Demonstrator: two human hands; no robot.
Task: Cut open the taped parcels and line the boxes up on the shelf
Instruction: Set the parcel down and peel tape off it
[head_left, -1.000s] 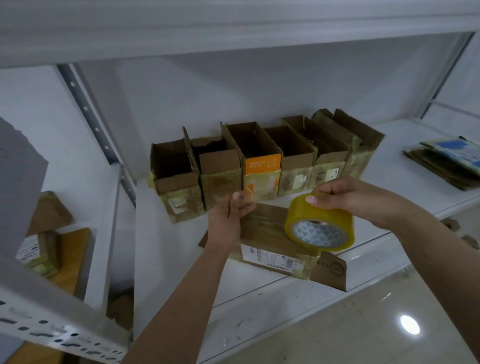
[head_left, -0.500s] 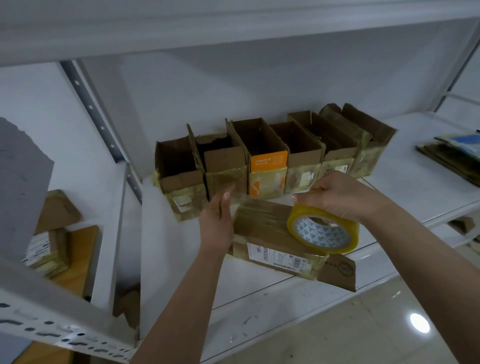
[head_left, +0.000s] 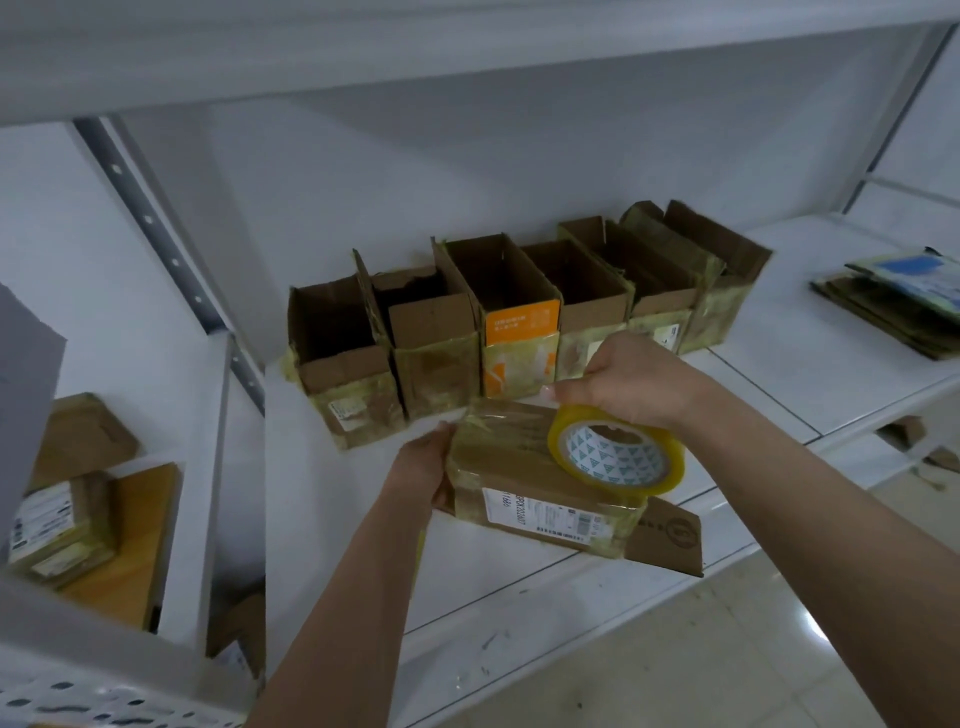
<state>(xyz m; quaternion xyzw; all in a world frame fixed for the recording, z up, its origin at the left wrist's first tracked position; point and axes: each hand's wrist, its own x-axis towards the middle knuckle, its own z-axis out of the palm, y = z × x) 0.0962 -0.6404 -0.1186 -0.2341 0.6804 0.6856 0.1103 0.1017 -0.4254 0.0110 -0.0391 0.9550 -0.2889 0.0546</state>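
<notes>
A taped brown parcel (head_left: 524, 467) with a white label lies near the front edge of the white shelf (head_left: 810, 384); one loose flap sticks out at its right end. My left hand (head_left: 421, 473) holds the parcel's left end. My right hand (head_left: 628, 379) grips a roll of yellowish tape (head_left: 618, 457) that rests on top of the parcel. Behind them, several opened cardboard boxes (head_left: 514, 317) stand in a row against the back wall, one with an orange panel (head_left: 522, 325).
Flattened cardboard and a blue-printed sheet (head_left: 893, 301) lie on the shelf at right. Taped parcels (head_left: 57, 519) sit on the neighbouring shelf at left, beyond a perforated upright (head_left: 156, 228). An upper shelf overhangs. Tiled floor lies below.
My left hand slid from the parcel's top to its left end. My right hand with the tape roll shifted a little over the parcel. The camera moved closer.
</notes>
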